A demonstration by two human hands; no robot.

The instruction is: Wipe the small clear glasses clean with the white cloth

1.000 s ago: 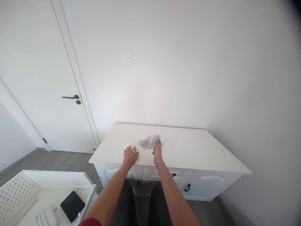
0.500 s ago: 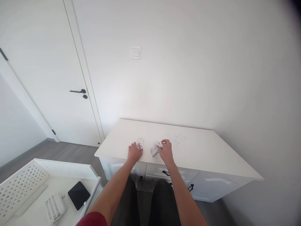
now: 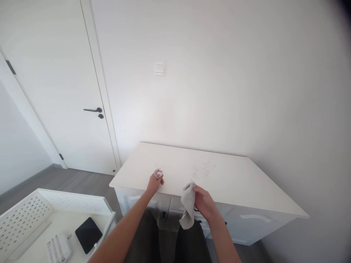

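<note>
My left hand is closed around a small clear glass above the left part of the white cabinet top. The glass is see-through, so its full shape is hard to make out. Between the fingers of my right hand hangs a pale grey cloth, its lower end dangling past the cabinet's front edge. Faint drops or smudges mark the cabinet top beyond the cloth. A few lighter marks show just behind the glass.
At the lower left stands a white cart with perforated sides, carrying a black tablet-like device and a white block-shaped device. A closed door is at the left. The wall with a light switch rises behind the cabinet.
My right hand has drawn the cloth back toward me and lifted it off the cabinet top, so it hangs down. My left hand has shifted slightly with the glass, which appears tilted.
</note>
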